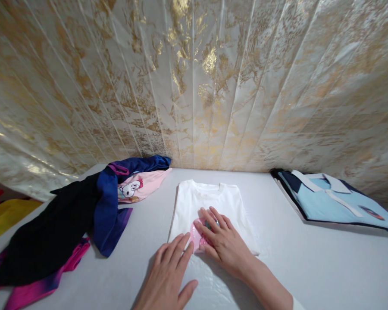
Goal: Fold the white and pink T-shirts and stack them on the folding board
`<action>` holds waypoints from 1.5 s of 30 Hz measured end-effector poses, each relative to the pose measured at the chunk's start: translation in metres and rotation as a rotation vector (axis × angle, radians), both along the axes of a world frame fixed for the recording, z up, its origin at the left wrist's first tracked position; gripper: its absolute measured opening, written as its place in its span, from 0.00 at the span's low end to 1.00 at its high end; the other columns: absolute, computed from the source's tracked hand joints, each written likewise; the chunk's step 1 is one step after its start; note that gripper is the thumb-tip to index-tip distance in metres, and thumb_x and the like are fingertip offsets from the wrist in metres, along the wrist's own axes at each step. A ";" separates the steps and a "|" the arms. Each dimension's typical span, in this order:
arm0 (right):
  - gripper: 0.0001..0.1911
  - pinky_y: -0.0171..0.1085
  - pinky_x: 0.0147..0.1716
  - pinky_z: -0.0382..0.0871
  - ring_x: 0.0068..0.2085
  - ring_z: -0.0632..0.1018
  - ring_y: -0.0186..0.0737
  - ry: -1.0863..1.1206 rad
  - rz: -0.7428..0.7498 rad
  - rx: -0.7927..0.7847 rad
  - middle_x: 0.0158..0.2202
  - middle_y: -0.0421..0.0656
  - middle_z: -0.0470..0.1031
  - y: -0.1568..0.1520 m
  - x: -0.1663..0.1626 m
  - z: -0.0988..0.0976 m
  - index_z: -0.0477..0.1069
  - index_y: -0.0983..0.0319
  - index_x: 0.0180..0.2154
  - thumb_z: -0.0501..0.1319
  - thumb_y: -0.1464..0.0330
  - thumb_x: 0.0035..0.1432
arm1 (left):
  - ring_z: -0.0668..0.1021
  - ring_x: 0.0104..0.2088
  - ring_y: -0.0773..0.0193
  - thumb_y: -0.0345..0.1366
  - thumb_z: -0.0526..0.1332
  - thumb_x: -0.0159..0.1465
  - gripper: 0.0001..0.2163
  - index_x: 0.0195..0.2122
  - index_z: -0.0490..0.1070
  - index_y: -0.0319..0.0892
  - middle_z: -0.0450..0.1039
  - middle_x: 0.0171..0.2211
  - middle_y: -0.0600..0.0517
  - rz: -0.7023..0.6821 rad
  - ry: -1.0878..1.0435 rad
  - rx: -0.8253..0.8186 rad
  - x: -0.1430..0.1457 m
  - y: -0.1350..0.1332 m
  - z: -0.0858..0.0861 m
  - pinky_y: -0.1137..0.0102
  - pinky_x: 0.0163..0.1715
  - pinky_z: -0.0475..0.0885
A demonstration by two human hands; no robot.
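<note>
Now: left hand (168, 275), right hand (224, 241) open, flat on smooth folded white T-shirt (207, 200), pink print (196, 237).

Pink print (196, 236) mostly covered (design unreadable), blue shirt (330, 203) cropped right

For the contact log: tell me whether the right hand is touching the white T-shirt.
Touching. The head view shows the right hand lying flat on the white T-shirt, partly covering its pink print.

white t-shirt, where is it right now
In the head view, the white t-shirt lies flat mid-table under the right hand, between the dark clothes pile to its left and the light blue shirt to its right.
</note>
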State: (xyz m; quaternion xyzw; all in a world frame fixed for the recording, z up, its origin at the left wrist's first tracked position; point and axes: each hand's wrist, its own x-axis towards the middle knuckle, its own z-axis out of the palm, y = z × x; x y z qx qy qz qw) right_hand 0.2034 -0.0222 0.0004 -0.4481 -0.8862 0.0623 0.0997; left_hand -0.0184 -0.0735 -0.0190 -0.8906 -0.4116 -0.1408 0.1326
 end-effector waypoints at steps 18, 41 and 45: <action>0.36 0.57 0.58 0.60 0.68 0.52 0.59 0.015 0.076 0.059 0.70 0.46 0.46 -0.041 0.032 -0.005 0.48 0.53 0.68 0.52 0.48 0.64 | 0.60 0.62 0.51 0.37 0.59 0.63 0.30 0.65 0.55 0.41 0.56 0.66 0.46 -0.004 -0.036 -0.051 0.006 -0.003 0.002 0.60 0.56 0.60; 0.31 0.58 0.58 0.61 0.68 0.53 0.60 0.020 0.044 0.019 0.70 0.47 0.48 -0.038 0.025 -0.005 0.54 0.53 0.66 0.51 0.50 0.66 | 0.62 0.62 0.51 0.37 0.59 0.63 0.30 0.66 0.53 0.41 0.57 0.65 0.45 -0.023 -0.116 -0.111 0.004 -0.002 0.000 0.58 0.56 0.61; 0.27 0.54 0.59 0.61 0.68 0.54 0.54 0.091 0.068 0.018 0.69 0.46 0.52 -0.040 0.029 0.002 0.58 0.55 0.64 0.52 0.54 0.67 | 0.63 0.62 0.52 0.31 0.56 0.65 0.20 0.59 0.62 0.47 0.59 0.63 0.46 -0.043 -0.180 -0.189 0.003 -0.001 0.005 0.56 0.54 0.64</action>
